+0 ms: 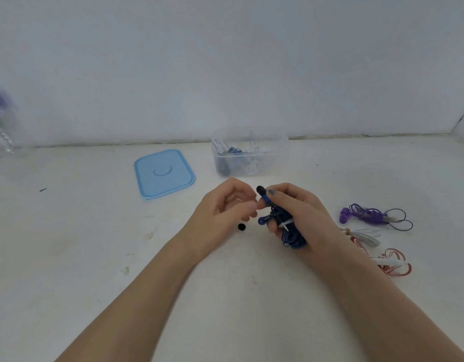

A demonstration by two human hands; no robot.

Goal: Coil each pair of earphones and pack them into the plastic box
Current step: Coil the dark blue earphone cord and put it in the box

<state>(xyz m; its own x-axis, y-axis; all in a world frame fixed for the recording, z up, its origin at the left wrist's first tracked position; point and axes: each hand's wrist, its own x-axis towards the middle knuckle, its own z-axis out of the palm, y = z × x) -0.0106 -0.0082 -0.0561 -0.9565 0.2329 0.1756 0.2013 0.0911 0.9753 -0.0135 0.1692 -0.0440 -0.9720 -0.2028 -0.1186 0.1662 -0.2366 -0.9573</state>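
- Head view: a bundle of blue earphones is being held over the middle of the table by the right hand, its grip pressed together around the coiled cable so the loops are probably being kept from springing loose.
- One earbud with a black tip is being left sticking out at 11 o'clock of the fist, while a second bud, apparently bare of its tip, is pointing toward 9 o'clock.
- The left hand is being kept just beside the bundle, at its 9 o'clock, fingers curled and half spread, pinching nothing that can be made out.
- A small black piece, likely a loose ear tip, is lying on the table below the left fingers; the left hand is judged to be placed for picking it up or tidying the buds.
- The plastic box is standing open at 12 o'clock of the hands, already holding white and bluish coils; its blue lid is lying flat at the box's 9 o'clock, leaving the opening free.
- Purple earphones, white earphones and red earphones are waiting at 3 to 4 o'clock of the right hand.
- A clear bottle is standing blurred at the far left edge.
- Writing is not being made out anywhere; a faint mark on the blue bud is too small to read.
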